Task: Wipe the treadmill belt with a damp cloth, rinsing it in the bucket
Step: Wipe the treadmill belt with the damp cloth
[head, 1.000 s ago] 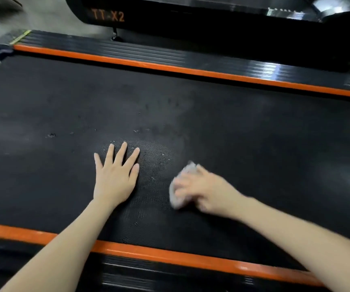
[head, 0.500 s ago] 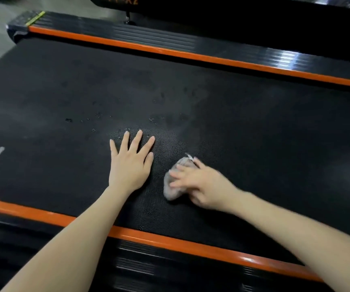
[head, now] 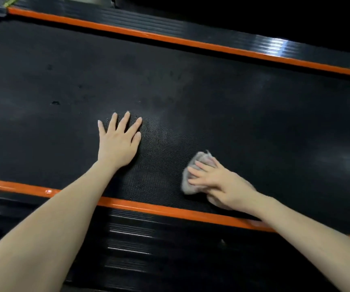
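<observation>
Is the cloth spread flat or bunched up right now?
Bunched up. The grey cloth is a crumpled wad on the treadmill belt, its lumpy edges sticking out past the right hand, which presses it with straight fingers.

Belt (head: pixel 233 112): black, dimpled texture, lying flat, with faint pale smears and a few dark spots mid-surface. Cloth (head: pixel 187 187): small grey crumpled wad on the belt, close to its near edge, right of centre, pressed under right hand (head: pixel 222 182).
</observation>
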`<action>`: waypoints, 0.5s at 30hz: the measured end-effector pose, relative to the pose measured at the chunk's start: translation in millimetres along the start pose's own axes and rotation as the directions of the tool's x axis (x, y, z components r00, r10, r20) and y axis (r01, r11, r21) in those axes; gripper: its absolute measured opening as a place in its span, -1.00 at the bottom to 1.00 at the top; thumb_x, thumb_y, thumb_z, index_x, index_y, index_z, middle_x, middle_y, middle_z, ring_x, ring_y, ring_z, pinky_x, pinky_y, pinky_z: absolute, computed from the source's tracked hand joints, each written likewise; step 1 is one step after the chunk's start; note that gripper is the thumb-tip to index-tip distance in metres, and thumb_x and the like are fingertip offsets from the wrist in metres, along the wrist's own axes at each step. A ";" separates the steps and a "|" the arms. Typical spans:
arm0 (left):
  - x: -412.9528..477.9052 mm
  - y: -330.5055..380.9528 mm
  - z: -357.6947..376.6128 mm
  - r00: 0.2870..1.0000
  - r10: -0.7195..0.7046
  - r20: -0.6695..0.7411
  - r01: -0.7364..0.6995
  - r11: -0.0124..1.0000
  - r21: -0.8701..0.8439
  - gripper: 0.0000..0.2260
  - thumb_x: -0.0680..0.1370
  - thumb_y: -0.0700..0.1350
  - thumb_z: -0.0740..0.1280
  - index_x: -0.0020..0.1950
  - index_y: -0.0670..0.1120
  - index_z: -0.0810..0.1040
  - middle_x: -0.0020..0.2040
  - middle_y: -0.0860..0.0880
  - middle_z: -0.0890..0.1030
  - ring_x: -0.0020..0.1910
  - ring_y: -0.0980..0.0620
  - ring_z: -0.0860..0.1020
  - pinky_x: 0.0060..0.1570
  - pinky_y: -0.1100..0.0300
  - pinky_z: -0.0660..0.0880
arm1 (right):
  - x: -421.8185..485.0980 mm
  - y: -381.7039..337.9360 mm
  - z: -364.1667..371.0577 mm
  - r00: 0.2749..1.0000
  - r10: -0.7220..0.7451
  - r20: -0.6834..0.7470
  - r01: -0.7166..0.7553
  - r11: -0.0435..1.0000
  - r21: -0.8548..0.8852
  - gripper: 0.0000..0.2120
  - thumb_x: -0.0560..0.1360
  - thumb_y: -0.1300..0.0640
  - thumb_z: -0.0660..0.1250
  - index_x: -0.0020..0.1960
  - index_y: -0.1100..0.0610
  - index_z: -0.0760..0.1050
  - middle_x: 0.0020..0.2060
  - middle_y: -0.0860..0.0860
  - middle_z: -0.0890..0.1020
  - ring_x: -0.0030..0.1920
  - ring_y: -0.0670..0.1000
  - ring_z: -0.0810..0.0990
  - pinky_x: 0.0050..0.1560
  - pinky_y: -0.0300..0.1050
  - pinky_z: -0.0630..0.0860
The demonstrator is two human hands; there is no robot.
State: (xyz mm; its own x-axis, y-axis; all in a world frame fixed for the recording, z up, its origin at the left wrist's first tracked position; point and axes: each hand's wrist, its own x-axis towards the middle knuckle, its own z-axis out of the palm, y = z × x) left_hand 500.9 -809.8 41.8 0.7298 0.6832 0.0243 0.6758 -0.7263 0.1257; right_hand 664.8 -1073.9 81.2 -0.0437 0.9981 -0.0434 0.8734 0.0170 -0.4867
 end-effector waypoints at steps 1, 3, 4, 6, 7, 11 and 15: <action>0.1 0.1 0.0 1.000 -0.001 0.011 0.001 1.000 -0.001 -0.56 0.63 0.13 -0.09 0.53 0.18 0.09 0.56 -0.01 0.07 0.54 -0.14 -0.04 0.43 -0.26 -0.16 | -25.6 9.2 -7.7 0.998 0.067 0.008 -0.067 0.997 0.023 -0.64 0.55 0.27 0.26 0.33 0.09 0.45 0.40 -0.06 0.31 0.50 0.12 0.13 0.49 0.04 -0.17; 0.4 1.4 -0.9 1.000 -0.005 0.027 0.005 1.000 -0.002 -0.56 0.64 0.12 -0.10 0.54 0.17 0.08 0.57 -0.02 0.06 0.54 -0.15 -0.05 0.42 -0.28 -0.17 | -64.1 16.6 -19.5 0.986 0.168 0.012 -0.169 0.984 0.063 -0.62 0.58 0.19 0.24 0.37 -0.01 0.35 0.40 -0.19 0.23 0.52 0.05 0.07 0.49 -0.16 -0.23; 0.3 2.6 -1.8 1.000 -0.007 0.029 0.007 1.000 0.001 -0.56 0.64 0.12 -0.09 0.54 0.16 0.08 0.57 -0.03 0.06 0.53 -0.16 -0.05 0.41 -0.30 -0.16 | -69.4 14.1 -20.0 0.981 0.193 -0.017 -0.191 0.978 0.081 -0.63 0.58 0.19 0.25 0.36 0.01 0.38 0.39 -0.17 0.25 0.52 0.04 0.08 0.48 -0.21 -0.24; 0.0 4.7 -3.0 0.999 -0.010 0.032 0.010 1.000 0.011 -0.56 0.64 0.10 -0.08 0.54 0.14 0.08 0.57 -0.04 0.06 0.53 -0.17 -0.05 0.40 -0.32 -0.14 | -46.9 -4.9 -9.2 0.979 0.190 -0.079 -0.183 0.979 0.093 -0.69 0.54 0.22 0.29 0.28 0.12 0.50 0.35 -0.08 0.34 0.48 0.09 0.14 0.48 -0.25 -0.22; 0.0 4.5 -2.8 0.999 -0.009 0.032 0.009 1.000 0.015 -0.56 0.64 0.10 -0.08 0.54 0.14 0.09 0.56 -0.04 0.07 0.53 -0.18 -0.04 0.40 -0.32 -0.13 | -22.6 -17.7 1.0 0.985 0.150 -0.083 -0.142 0.986 0.092 -0.71 0.53 0.23 0.30 0.24 0.14 0.54 0.34 -0.03 0.38 0.47 0.10 0.17 0.49 -0.19 -0.19; 0.5 -0.4 -1.2 1.000 0.009 0.010 -0.009 1.000 0.023 -0.57 0.64 0.08 -0.03 0.53 0.13 0.15 0.56 -0.04 0.11 0.52 -0.17 0.01 0.40 -0.31 -0.09 | 76.4 -64.6 35.4 1.000 0.019 -0.010 -0.017 0.989 0.147 -0.72 0.57 0.22 0.27 0.25 0.15 0.55 0.35 0.07 0.45 0.48 0.06 0.22 0.47 -0.15 -0.29; -0.8 -1.9 -0.4 1.000 0.017 0.001 -0.017 0.999 0.030 -0.56 0.64 0.10 -0.06 0.53 0.15 0.13 0.56 -0.03 0.11 0.53 -0.17 0.01 0.41 -0.29 -0.09 | 43.7 -39.8 24.1 0.993 -0.091 0.072 0.085 0.993 0.085 -0.70 0.58 0.19 0.24 0.28 0.13 0.53 0.40 0.06 0.39 0.49 0.01 0.10 0.49 -0.04 -0.26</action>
State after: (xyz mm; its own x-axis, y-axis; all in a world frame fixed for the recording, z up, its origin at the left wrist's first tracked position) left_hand 499.0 -808.9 41.9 0.7410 0.6710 0.0258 0.6663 -0.7395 0.0957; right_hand 616.4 -1032.3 77.7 -0.1577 0.9855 -0.0618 0.8222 0.0964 -0.5609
